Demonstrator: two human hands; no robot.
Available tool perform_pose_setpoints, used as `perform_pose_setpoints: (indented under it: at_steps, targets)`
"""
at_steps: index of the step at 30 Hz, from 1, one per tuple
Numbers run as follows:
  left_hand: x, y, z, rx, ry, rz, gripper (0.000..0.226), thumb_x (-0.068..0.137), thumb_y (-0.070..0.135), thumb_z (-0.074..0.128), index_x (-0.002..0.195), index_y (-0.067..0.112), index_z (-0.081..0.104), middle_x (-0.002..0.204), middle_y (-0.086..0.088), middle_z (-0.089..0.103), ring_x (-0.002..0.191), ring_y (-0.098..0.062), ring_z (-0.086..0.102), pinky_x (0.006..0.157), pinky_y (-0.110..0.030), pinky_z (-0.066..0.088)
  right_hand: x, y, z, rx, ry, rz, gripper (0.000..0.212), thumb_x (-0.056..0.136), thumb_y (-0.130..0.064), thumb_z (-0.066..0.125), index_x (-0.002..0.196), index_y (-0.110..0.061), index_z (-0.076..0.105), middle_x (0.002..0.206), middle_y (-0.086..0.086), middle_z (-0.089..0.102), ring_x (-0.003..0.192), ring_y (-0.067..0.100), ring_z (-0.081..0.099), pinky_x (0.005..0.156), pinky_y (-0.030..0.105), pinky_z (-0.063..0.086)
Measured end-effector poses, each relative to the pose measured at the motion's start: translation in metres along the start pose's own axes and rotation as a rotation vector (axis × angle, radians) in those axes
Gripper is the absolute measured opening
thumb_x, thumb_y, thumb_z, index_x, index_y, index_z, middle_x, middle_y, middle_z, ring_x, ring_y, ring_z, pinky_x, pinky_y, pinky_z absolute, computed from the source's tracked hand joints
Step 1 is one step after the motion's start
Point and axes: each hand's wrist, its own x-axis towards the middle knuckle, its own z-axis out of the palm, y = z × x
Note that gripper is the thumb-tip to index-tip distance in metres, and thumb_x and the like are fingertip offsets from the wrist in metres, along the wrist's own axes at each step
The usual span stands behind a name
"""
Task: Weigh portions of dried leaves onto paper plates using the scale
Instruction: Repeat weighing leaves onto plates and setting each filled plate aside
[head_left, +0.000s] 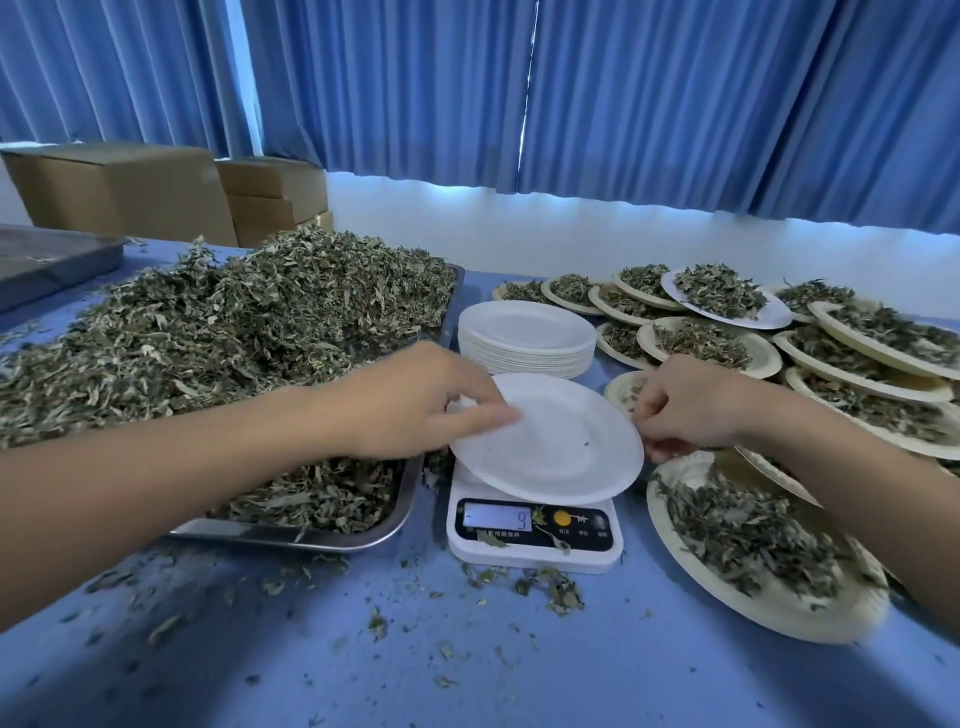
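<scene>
A white paper plate (561, 441), nearly bare, lies on the small white scale (535, 535) at the centre of the table. My left hand (415, 400) pinches its left rim. My right hand (685, 405) is at its right rim with fingers curled; what they hold is hidden. A big heap of dried leaves (218, 332) fills a metal tray (311, 535) on the left. A stack of white plates (524, 338) stands behind the scale. A filled plate (753, 551) lies right of the scale under my right forearm.
Several filled plates (727, 296) overlap at the back right. Loose leaf bits (550, 587) litter the blue table (467, 665) in front of the scale. A second metal tray (47, 260) and cardboard boxes (130, 192) sit at the far left. Blue curtains hang behind.
</scene>
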Motion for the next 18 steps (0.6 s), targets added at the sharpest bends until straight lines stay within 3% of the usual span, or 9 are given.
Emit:
perform_pose_setpoints:
  at_steps: [2,4,5,7,9,11,14,16,18]
  targets:
    - [0.005,-0.013,-0.003,0.054,0.149,-0.119,0.037,0.101,0.048,0.050,0.101,0.022,0.076,0.093,0.011,0.074,0.083,-0.004,0.067,0.079,-0.036,0.057,0.000,0.001,0.004,-0.011,-0.026,-0.032,0.034,0.087,0.012,0.063,0.059,-0.004,0.073,0.062,0.012,0.072,0.057,0.019,0.069,0.059,0.027,0.059]
    - [0.012,-0.031,-0.011,0.088,0.208,-0.277,0.022,0.098,0.027,0.057,0.112,0.025,0.074,0.104,0.010,0.074,0.092,-0.007,0.067,0.088,-0.037,0.057,0.001,0.000,0.006,-0.074,-0.033,-0.063,0.025,0.083,0.007,0.069,0.064,-0.006,0.077,0.065,0.010,0.074,0.059,0.018,0.069,0.063,0.031,0.059]
    - [0.016,-0.039,-0.017,0.127,0.156,-0.364,0.028,0.096,0.020,0.057,0.119,0.026,0.071,0.113,0.006,0.072,0.099,-0.012,0.066,0.093,-0.038,0.056,0.002,0.000,0.007,-0.098,-0.031,-0.070,0.021,0.081,0.005,0.071,0.067,-0.008,0.079,0.065,0.009,0.074,0.059,0.017,0.068,0.065,0.033,0.058]
    - [0.021,-0.053,-0.027,0.223,-0.103,-0.522,0.039,0.094,0.016,0.059,0.132,0.023,0.062,0.127,-0.001,0.066,0.107,-0.018,0.061,0.097,-0.035,0.051,0.004,-0.001,0.008,-0.110,-0.030,-0.078,0.019,0.079,0.005,0.072,0.070,-0.010,0.081,0.066,0.009,0.074,0.059,0.017,0.067,0.066,0.033,0.058]
    - [0.026,-0.059,-0.032,0.275,-0.424,-0.599,0.052,0.094,0.029,0.065,0.143,0.019,0.052,0.130,-0.004,0.059,0.106,-0.019,0.057,0.093,-0.031,0.049,0.004,-0.001,0.008,-0.109,-0.031,-0.081,0.021,0.079,0.007,0.071,0.073,-0.010,0.082,0.067,0.010,0.075,0.061,0.019,0.069,0.067,0.033,0.059]
    - [0.029,-0.061,-0.032,0.260,-0.640,-0.648,0.060,0.094,0.042,0.065,0.148,0.024,0.045,0.126,-0.002,0.055,0.094,-0.021,0.061,0.085,-0.038,0.056,0.005,-0.001,0.006,-0.100,-0.045,-0.081,0.022,0.078,0.009,0.070,0.075,-0.009,0.082,0.070,0.011,0.076,0.064,0.021,0.071,0.067,0.030,0.061]
    - [0.031,-0.060,-0.030,0.211,-0.633,-0.663,0.048,0.097,0.038,0.059,0.143,0.027,0.050,0.101,0.005,0.055,0.073,-0.018,0.059,0.071,-0.047,0.063,0.005,-0.001,0.003,-0.076,-0.073,-0.079,0.021,0.078,0.011,0.069,0.079,-0.006,0.082,0.074,0.014,0.076,0.068,0.025,0.072,0.066,0.029,0.061]
    - [0.032,-0.056,-0.032,0.217,-0.652,-0.648,0.034,0.096,0.036,0.060,0.129,0.028,0.060,0.089,0.008,0.052,0.074,-0.017,0.060,0.071,-0.047,0.062,0.006,0.000,0.003,-0.079,-0.083,-0.081,0.021,0.079,0.011,0.069,0.080,-0.006,0.082,0.075,0.014,0.076,0.070,0.025,0.072,0.070,0.032,0.061]
    - [0.030,-0.049,-0.034,0.186,-0.702,-0.663,0.022,0.090,0.038,0.068,0.110,0.030,0.066,0.094,0.006,0.058,0.080,-0.014,0.059,0.072,-0.043,0.064,0.007,0.001,0.004,-0.083,-0.098,-0.070,0.023,0.080,0.011,0.067,0.080,-0.006,0.082,0.074,0.015,0.076,0.067,0.023,0.069,0.067,0.030,0.059]
